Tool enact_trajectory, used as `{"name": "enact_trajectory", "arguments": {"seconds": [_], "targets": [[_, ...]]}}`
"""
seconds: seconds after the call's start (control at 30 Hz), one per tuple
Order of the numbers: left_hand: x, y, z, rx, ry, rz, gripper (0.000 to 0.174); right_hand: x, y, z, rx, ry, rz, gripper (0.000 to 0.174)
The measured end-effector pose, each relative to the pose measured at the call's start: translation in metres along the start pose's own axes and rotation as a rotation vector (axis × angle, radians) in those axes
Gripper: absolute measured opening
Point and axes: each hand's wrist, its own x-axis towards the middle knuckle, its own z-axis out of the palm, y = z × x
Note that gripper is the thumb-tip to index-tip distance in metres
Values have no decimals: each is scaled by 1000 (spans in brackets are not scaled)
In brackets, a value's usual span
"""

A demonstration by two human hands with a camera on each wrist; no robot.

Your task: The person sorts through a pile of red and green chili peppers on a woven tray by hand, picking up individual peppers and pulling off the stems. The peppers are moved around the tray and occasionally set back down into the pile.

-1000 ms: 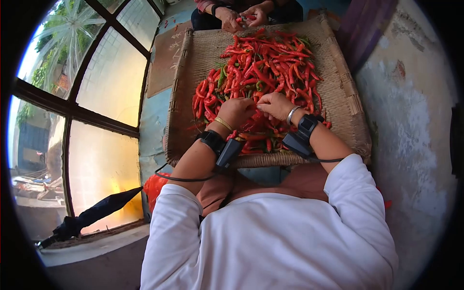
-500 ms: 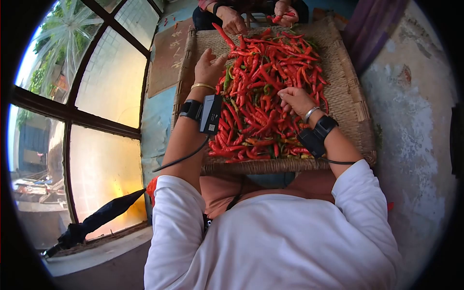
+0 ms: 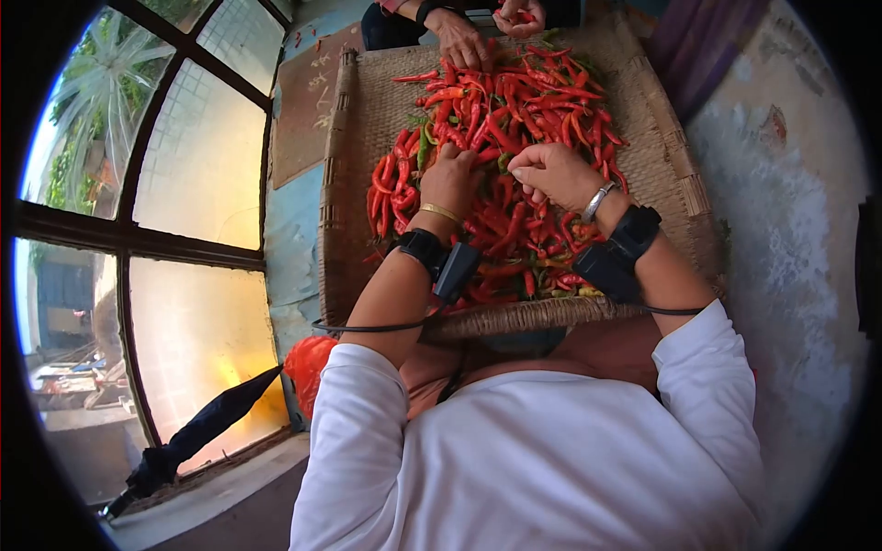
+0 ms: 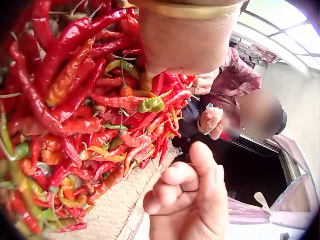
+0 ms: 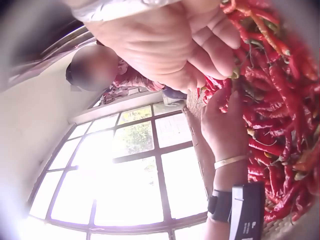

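Note:
A heap of red chili peppers (image 3: 514, 106), with a few green and orange ones, lies on a woven tray (image 3: 386, 92). My left hand (image 3: 448, 182) is at the heap's middle, fingers bent round a red chili pepper (image 3: 487, 156) that points toward my right hand. In the left wrist view its fingertips are hidden behind the wrist. My right hand (image 3: 559, 174) hovers just to the right, over the peppers. Its fingers are loosely curled with the thumb near the index finger, and nothing shows between them in the left wrist view.
Across the tray another person's hand (image 3: 461, 41) reaches into the far side of the heap; the other hand (image 3: 520, 16) holds red peppers. A framed window (image 3: 193, 184) and a folded umbrella (image 3: 211, 418) are at left, beside a red bag (image 3: 308, 372). A wall (image 3: 781, 239) is at right.
My hands were together, then the left swung out to the tray's far left and came back to the heap. The right hand moved slightly up. The other person's hand reached into the peppers.

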Motion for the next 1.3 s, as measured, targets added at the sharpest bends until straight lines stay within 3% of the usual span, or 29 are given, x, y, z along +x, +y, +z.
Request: {"name": "enact_trajectory", "arguments": {"seconds": [0.13,0.27,0.33,0.37,0.4,0.47,0.6,0.67,0.7,0.77,0.8,0.87,1.0,1.07,1.13,1.23,1.3], "targets": [[2,1,0,70,-22,4,24,-3,-22,6,-57,8,-4,21],[4,0,-2,104,-55,10,21,7,30,18,89,162,-33,20],[3,-4,-1,109,-28,41,19,10,56,11,-281,148,6,19],[2,-5,-2,108,-30,44,19,11,67,9,-471,258,-154,19],[1,-5,-7,66,-10,75,19,13,69,8,-472,264,-152,19],[2,-4,-16,18,5,110,19,15,72,4,-220,212,54,19],[3,1,-31,-213,162,170,19,20,66,9,-251,329,-38,20],[1,6,-36,-542,94,24,16,21,61,12,-230,429,-111,22],[-1,6,-35,-539,90,24,16,20,57,14,-226,430,-109,22],[-2,4,-32,-1021,-56,-190,13,15,45,16,-193,433,-213,24],[-2,6,-34,-1020,-59,-190,13,12,39,16,-192,435,-211,24],[-2,11,-40,-1190,-144,-288,12,8,30,19,173,257,-111,25],[-4,17,-28,-1329,-122,-255,11,8,34,31,197,208,-256,24],[-6,20,-26,-1256,-187,-239,12,6,33,33,-136,251,-424,22],[-7,26,-28,-1273,-167,-201,13,5,30,31,-120,253,-393,20],[-4,33,-43,-1336,-146,-276,10,4,24,24,71,211,-253,17],[-1,24,-58,-1326,-282,-336,9,6,27,16,514,168,-108,15]]}}
